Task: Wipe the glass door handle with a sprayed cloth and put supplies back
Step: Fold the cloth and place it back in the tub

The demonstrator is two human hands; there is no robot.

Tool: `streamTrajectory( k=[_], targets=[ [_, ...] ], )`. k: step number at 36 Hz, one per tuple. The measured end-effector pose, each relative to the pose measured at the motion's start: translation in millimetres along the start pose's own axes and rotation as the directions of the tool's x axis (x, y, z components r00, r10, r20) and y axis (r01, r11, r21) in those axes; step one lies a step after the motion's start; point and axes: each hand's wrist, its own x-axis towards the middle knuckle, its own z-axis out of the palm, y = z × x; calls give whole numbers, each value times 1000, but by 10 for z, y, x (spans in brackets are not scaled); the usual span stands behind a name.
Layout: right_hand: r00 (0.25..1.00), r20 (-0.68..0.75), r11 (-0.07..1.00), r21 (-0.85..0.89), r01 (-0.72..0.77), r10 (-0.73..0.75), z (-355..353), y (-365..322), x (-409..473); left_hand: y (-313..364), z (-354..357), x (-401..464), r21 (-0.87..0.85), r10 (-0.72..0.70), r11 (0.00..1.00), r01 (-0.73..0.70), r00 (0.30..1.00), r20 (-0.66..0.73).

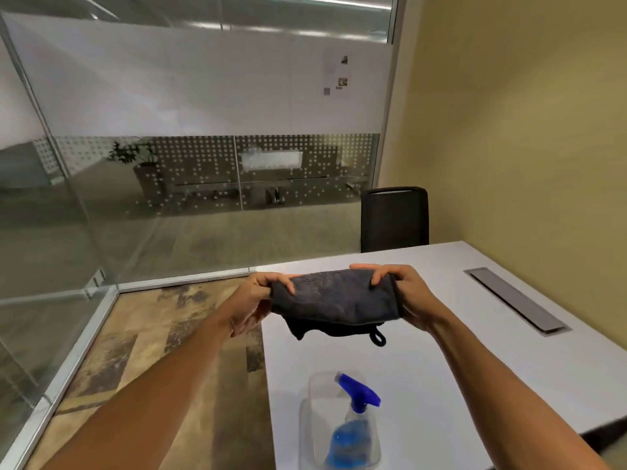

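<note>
1. My left hand pinches the left end of the dark grey cloth, thumb over the top edge, the other fingers tucked behind the fabric.
2. My right hand grips the right end the same way, so the cloth is stretched flat between both hands, held in the air above the white table.
3. A lower layer and a small hanging loop dangle beneath the cloth, so I judge it is folded over.
4. The spray bottle, clear with blue liquid and a blue trigger, stands on the table near me, untouched by either hand.
5. I cannot tell whether the cloth is damp yet. This looks like folding or straightening the cloth, either before spraying or before laying it down.
6. No door handle is in sight; only the glass wall and a black chair beyond. Next, one hand must let go, whichever step this is.
</note>
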Motion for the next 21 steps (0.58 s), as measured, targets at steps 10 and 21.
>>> streamTrajectory(
  k=[10, 21],
  targets=[
    [984, 27, 979, 106, -176, 174, -226, 92, 159, -121, 130, 231, 173, -132, 971, 163, 975, -176],
    [948, -84, 875, 415, -248, 308, -266, 384, 427, -271, 100, 360, -76, -391, 915, 396, 917, 74]
  ],
)
